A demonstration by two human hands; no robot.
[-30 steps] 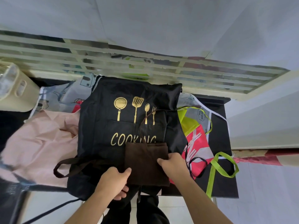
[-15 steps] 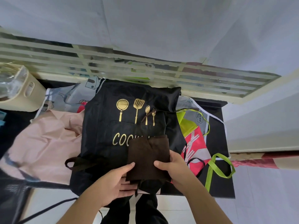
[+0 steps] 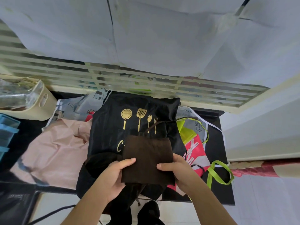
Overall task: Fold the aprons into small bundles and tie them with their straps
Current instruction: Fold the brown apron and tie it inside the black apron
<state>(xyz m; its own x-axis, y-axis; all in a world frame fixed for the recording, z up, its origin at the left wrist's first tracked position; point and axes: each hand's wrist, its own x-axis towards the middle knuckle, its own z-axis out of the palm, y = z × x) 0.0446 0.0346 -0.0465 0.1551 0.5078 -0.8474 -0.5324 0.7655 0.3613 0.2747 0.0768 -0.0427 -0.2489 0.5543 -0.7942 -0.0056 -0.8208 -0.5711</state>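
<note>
Left hand and right hand grip the folded brown apron.

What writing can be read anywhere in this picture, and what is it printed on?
"C": gold letter on the black apron; the rest of the word is hidden behind the folded brown apron.
"...py and free": small print on the grey patterned apron, first word partly cut off.
Nothing else readable; the other grey apron's drawings carry no clear words.
</note>
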